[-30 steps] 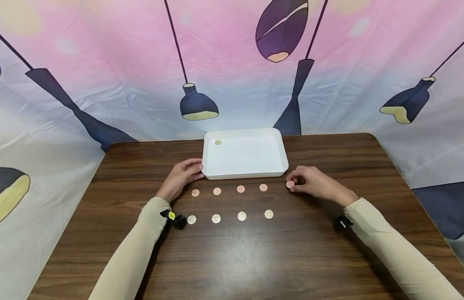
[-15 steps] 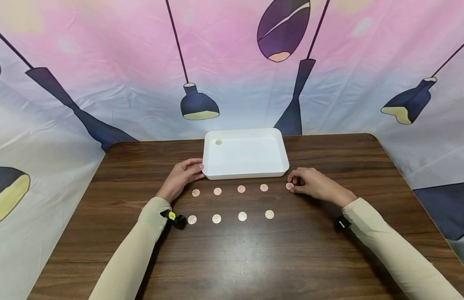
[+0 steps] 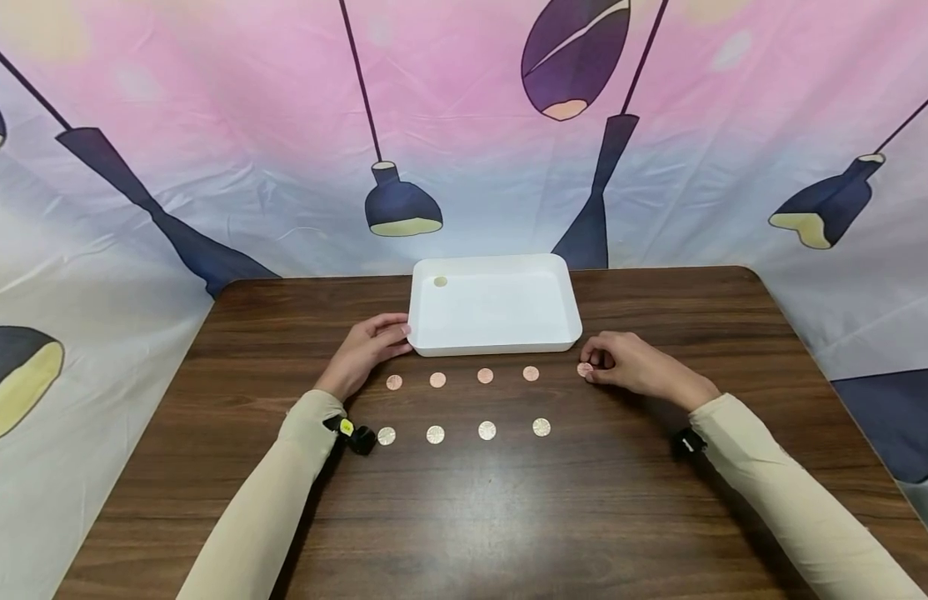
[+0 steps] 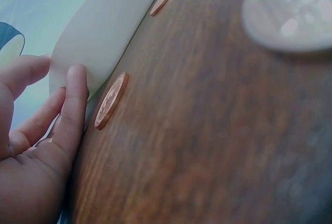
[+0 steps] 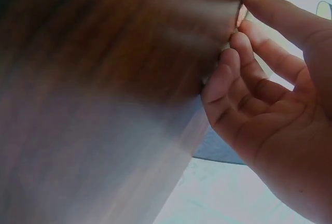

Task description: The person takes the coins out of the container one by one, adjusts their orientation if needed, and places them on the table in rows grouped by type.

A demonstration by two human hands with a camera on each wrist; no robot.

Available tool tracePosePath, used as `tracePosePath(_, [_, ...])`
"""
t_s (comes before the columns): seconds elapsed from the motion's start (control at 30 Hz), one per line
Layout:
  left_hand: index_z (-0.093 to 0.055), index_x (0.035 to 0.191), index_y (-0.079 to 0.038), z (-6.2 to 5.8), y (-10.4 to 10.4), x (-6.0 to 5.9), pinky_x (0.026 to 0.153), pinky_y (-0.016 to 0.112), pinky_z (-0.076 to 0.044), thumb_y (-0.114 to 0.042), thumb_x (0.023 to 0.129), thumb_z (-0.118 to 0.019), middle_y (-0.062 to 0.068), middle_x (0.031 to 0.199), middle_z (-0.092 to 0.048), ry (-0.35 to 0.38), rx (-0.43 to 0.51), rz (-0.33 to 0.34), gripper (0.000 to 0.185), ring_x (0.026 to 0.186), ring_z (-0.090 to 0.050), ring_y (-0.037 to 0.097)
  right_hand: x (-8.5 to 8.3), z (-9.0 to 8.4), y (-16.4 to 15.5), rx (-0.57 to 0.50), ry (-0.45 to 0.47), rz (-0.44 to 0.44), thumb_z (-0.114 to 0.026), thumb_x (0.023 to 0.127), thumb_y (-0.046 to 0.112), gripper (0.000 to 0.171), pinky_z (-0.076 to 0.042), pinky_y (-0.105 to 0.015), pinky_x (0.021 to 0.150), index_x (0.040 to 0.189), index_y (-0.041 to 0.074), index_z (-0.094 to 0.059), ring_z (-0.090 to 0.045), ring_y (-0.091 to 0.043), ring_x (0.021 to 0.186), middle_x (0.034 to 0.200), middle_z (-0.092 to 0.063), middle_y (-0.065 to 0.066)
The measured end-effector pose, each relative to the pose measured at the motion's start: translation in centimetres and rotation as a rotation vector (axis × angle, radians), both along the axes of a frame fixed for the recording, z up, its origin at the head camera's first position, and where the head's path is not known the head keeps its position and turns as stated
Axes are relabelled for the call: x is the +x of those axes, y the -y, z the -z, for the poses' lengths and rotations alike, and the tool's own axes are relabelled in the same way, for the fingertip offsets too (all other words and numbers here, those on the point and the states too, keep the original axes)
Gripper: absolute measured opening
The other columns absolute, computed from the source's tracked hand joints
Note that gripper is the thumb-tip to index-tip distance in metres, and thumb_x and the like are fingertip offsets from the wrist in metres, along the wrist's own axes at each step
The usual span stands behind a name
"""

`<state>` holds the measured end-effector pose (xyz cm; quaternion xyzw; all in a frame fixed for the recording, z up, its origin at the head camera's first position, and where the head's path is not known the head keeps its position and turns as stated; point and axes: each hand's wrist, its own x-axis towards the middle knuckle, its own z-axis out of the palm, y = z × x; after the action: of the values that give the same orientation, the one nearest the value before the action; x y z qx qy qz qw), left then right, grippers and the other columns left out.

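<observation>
My right hand [image 3: 635, 364] pinches a copper-coloured coin [image 3: 585, 369] between thumb and fingertips, low over the table at the right end of a row of copper coins. In the right wrist view that coin [image 5: 241, 15] shows as a thin reddish edge at the fingertips. The fingers of my left hand [image 3: 361, 354], extended and lightly bent, touch the left side of a white tray [image 3: 501, 308]. In the left wrist view, a copper coin [image 4: 111, 101] lies flat on the wood beside the left fingertips. One pale gold coin [image 3: 440, 282] sits in the tray's back left corner.
Several copper coins, among them one [image 3: 485, 376] near the middle, lie in a row before the tray. Closer to me runs a second row of pale coins, with one [image 3: 541, 427] at its right end. The wooden table [image 3: 464, 533] backs onto a printed cloth [image 3: 284, 167].
The right hand has shifted its coin slightly toward me, level with the copper row. The left hand stays at the tray, and the head view has tilted a little.
</observation>
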<state>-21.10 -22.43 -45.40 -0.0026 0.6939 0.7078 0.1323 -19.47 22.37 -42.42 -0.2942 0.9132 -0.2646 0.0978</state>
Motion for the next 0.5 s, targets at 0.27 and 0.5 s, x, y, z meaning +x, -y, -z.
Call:
tracePosePath(0.27, [-0.048,0.150,0.009,-0.1,0.0,0.0,0.098,0.029,-0.061,-0.012,0.106,-0.064,0.028,0.146,-0.054,-0.007,-0.005,0.006,0.052,0.111,-0.068,0.013,-1.0,-3.4,-0.4,-0.046,-0.020,0.071,-0.074,0.099,0.010,0.004,-0.046,-0.024,0.064,0.095,0.011,-0.074,-0.055,-0.011,0.072,0.077,-0.062,0.006])
tracePosePath(0.5, [-0.049,0.150,0.008,-0.1,0.0,0.1,0.099,0.030,-0.060,-0.013,0.106,-0.065,0.028,0.145,-0.054,-0.005,-0.005,0.003,0.051,0.111,-0.068,0.014,-2.4,-5.7,2.9,-0.132,-0.145,0.107,-0.070,0.102,0.012,0.007,-0.051,-0.031,0.072,0.104,0.007,-0.075,-0.061,-0.018,0.081,0.088,-0.069,-0.002])
